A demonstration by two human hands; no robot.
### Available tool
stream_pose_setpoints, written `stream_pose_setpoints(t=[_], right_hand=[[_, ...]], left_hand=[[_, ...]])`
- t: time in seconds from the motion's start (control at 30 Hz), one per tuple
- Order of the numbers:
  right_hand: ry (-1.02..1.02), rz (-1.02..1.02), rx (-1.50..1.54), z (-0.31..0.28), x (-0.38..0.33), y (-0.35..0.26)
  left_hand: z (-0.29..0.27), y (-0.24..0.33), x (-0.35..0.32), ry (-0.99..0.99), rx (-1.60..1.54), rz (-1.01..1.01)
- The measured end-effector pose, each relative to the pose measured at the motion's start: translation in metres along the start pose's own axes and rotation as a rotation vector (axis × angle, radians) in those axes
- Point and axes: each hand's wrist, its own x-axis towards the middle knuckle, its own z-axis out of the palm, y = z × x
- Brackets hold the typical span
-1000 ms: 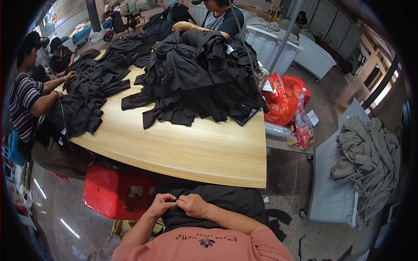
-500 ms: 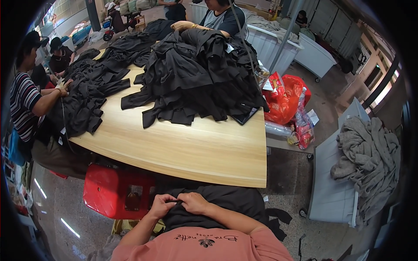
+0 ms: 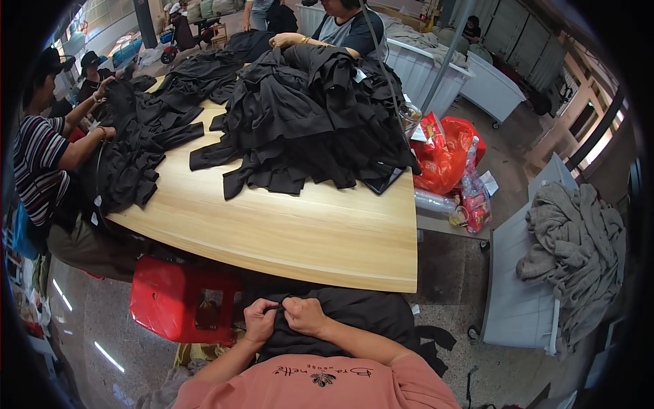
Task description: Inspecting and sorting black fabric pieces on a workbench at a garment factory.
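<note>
A black garment (image 3: 368,317) lies bunched across my lap, below the table's near edge. My left hand (image 3: 259,320) is closed in a pinch on the garment's edge. Just beside it, my right hand (image 3: 304,315) is curled shut on the same cloth, and a short stretch of dark fabric runs between the two hands. The fingertips are partly hidden, so anything smaller in them cannot be made out. A strip of the garment hangs down past my right forearm.
The wooden table (image 3: 293,232) carries a large heap of black garments (image 3: 300,116). A red stool (image 3: 163,300) stands at the left. At the right are red plastic bags (image 3: 443,157) and a wheeled white bin (image 3: 511,273) with grey cloth (image 3: 575,252). Co-workers handle garments at the left and far side.
Both hands have moved up slightly, and the left one has turned more upright with the cloth. The co-worker at the left has raised a hand with a garment.
</note>
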Motion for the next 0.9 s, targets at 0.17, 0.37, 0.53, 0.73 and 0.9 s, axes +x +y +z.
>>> stream_pose_setpoints(t=[0.17, 0.37, 0.53, 0.73, 0.9], right_hand=[[0.031, 0.055, -0.017, 0.003, 0.005, 0.006], [0.037, -0.017, 0.033, -0.005, 0.000, 0.006], [0.077, -0.001, 0.012, -0.011, 0.004, 0.002], [0.098, 0.073, -0.071, -0.015, 0.004, 0.008], [0.109, 0.112, -0.071, -0.015, 0.005, 0.011]], left_hand=[[0.007, -0.002, -0.002, 0.099, 0.140, 0.137], [0.000, -0.005, 0.004, -0.199, -0.107, -0.105], [-0.012, -0.015, 0.012, -0.287, -0.159, -0.196], [-0.035, -0.023, 0.020, -0.300, -0.109, -0.293], [-0.037, -0.031, 0.018, -0.290, -0.083, -0.333]])
